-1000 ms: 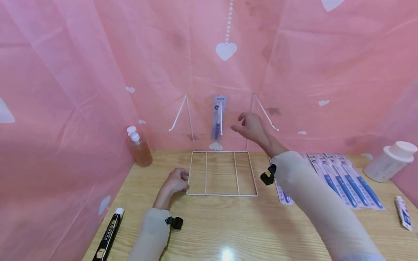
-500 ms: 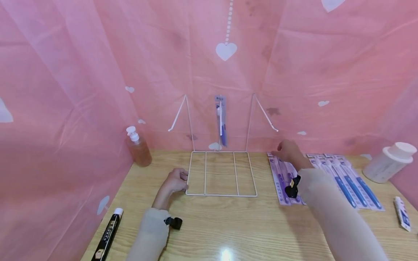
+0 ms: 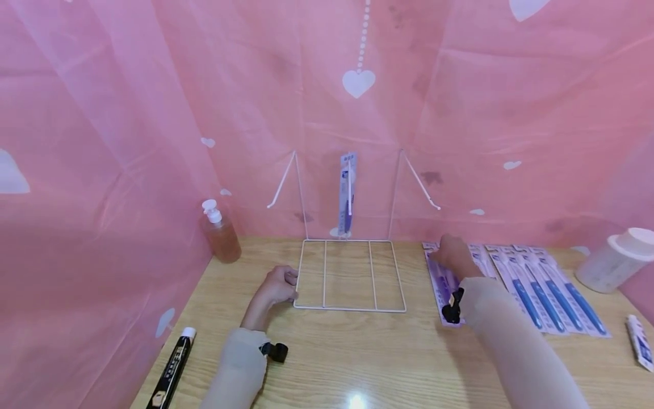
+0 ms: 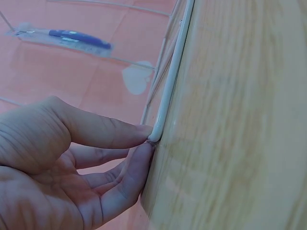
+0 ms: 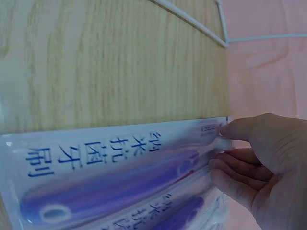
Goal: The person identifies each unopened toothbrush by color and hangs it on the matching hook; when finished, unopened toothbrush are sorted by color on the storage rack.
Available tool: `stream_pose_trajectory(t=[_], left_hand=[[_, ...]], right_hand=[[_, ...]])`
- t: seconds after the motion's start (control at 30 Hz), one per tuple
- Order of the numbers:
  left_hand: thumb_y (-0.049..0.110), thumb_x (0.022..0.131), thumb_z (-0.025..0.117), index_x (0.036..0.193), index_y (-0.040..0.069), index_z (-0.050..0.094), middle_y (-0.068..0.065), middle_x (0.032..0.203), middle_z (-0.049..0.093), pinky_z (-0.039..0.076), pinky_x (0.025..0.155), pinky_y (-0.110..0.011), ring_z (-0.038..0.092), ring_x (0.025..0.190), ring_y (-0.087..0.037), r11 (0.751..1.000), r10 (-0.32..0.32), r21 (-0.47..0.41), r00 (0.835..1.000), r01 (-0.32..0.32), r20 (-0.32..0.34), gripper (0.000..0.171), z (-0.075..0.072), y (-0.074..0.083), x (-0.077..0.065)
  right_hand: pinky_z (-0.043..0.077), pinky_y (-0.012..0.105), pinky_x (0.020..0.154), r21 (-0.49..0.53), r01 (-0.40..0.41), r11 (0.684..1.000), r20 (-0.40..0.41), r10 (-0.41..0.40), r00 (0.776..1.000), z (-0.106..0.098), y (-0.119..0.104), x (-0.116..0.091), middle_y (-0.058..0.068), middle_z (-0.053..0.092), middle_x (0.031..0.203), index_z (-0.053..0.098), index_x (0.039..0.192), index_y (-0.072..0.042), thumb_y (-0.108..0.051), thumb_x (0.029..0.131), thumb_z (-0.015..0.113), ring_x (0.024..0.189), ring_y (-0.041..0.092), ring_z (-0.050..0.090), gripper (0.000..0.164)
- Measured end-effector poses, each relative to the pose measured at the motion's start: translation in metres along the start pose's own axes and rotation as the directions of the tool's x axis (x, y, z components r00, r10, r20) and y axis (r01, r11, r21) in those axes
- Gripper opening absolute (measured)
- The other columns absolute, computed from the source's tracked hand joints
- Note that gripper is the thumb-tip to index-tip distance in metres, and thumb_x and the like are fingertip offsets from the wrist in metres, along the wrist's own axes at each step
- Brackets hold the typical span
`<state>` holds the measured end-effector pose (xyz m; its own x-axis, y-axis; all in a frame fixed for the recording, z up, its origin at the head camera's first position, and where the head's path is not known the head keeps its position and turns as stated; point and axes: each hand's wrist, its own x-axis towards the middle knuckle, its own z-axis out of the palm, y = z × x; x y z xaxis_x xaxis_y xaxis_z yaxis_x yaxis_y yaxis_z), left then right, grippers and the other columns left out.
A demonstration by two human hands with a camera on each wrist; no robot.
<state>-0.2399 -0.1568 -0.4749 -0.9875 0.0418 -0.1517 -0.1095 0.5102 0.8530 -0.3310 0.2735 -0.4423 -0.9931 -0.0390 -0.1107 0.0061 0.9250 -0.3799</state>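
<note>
At its front left corner, the white wire rack (image 3: 350, 309) is pinched between the thumb and fingers of my left hand (image 3: 278, 285); the left wrist view shows thumb and finger meeting on the rod (image 4: 165, 103). A packaged toothbrush (image 3: 344, 193) with a purple handle hangs on the rack's middle hook. Right of the rack lie several purple packaged toothbrushes (image 3: 440, 289). My right hand (image 3: 452, 257) is at their far end. In the right wrist view, its thumb and curled fingers grip the top end of the leftmost purple toothbrush package (image 5: 110, 177).
Several blue packaged toothbrushes (image 3: 549, 292) lie farther right. Beyond them are a white bottle (image 3: 613, 264) and a small tube (image 3: 640, 343). A pump bottle (image 3: 222, 238) and a black toothpaste tube (image 3: 172, 369) are on the left. Pink cloth (image 3: 255, 102) hangs behind.
My right hand has moved from beside the hooks down and right to the purple toothbrush packages. The hanging package has swung slightly. My left hand keeps its hold on the rack.
</note>
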Motion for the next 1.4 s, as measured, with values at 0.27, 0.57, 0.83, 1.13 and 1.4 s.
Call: stream_pose_trajectory(t=[0.27, 0.57, 0.83, 1.13, 1.4], left_hand=[[-0.02, 0.064, 0.07, 0.117, -0.009, 0.062, -0.016, 0.096, 0.059, 0.06, 0.063, -0.031, 0.059, 0.085, -0.027, 1.0, -0.009, -0.005, 1.0, 0.009, 0.003, 0.054, 0.001, 0.001, 0.0], [-0.022, 0.065, 0.068, 0.118, -0.009, 0.06, -0.017, 0.097, 0.058, 0.06, 0.061, -0.031, 0.059, 0.084, -0.027, 0.998, -0.045, -0.037, 0.999, 0.045, 0.005, 0.055, 0.002, -0.001, -0.003], [-0.022, 0.065, 0.067, 0.119, -0.011, 0.06, -0.017, 0.095, 0.058, 0.06, 0.06, -0.031, 0.06, 0.081, -0.027, 0.999, -0.021, -0.047, 1.0, 0.022, 0.009, 0.056, 0.002, 0.0, -0.004], [-0.023, 0.066, 0.067, 0.12, -0.01, 0.059, -0.018, 0.098, 0.058, 0.06, 0.061, -0.031, 0.06, 0.083, -0.027, 0.998, -0.035, -0.044, 0.999, 0.036, 0.011, 0.056, 0.001, 0.003, -0.005], [-0.023, 0.065, 0.065, 0.12, -0.01, 0.059, -0.018, 0.098, 0.058, 0.06, 0.061, -0.032, 0.06, 0.084, -0.028, 0.998, -0.029, -0.051, 0.999, 0.03, 0.013, 0.057, 0.003, 0.003, -0.005]], right_hand=[[0.049, 0.042, 0.061, -0.026, -0.002, 1.0, -0.032, 0.002, 1.0, 0.002, -0.003, -0.001, 0.018, 0.058, 0.077, 0.056, 0.09, 0.009, -0.013, 0.082, 0.066, 0.069, 0.032, 0.055, 0.026], [0.036, 0.031, 0.047, -0.04, 0.159, 0.986, -0.094, -0.162, 0.982, -0.006, -0.024, -0.004, 0.004, 0.045, 0.059, 0.044, 0.062, -0.009, -0.009, 0.076, 0.064, 0.054, 0.022, 0.044, 0.024], [0.031, 0.027, 0.042, 0.001, 0.258, 0.966, -0.23, -0.25, 0.94, -0.018, -0.056, -0.025, 0.001, 0.043, 0.053, 0.043, 0.057, -0.01, -0.008, 0.076, 0.061, 0.047, 0.017, 0.041, 0.026], [0.032, 0.028, 0.043, -0.112, 0.429, 0.896, -0.379, -0.438, 0.815, -0.03, -0.101, -0.063, 0.0, 0.041, 0.054, 0.045, 0.062, -0.011, -0.006, 0.082, 0.061, 0.047, 0.016, 0.042, 0.027], [0.035, 0.025, 0.04, -0.146, 0.551, 0.821, -0.518, -0.538, 0.665, -0.047, -0.142, -0.109, 0.0, 0.047, 0.057, 0.054, 0.068, -0.007, -0.008, 0.085, 0.066, 0.048, 0.013, 0.043, 0.021]])
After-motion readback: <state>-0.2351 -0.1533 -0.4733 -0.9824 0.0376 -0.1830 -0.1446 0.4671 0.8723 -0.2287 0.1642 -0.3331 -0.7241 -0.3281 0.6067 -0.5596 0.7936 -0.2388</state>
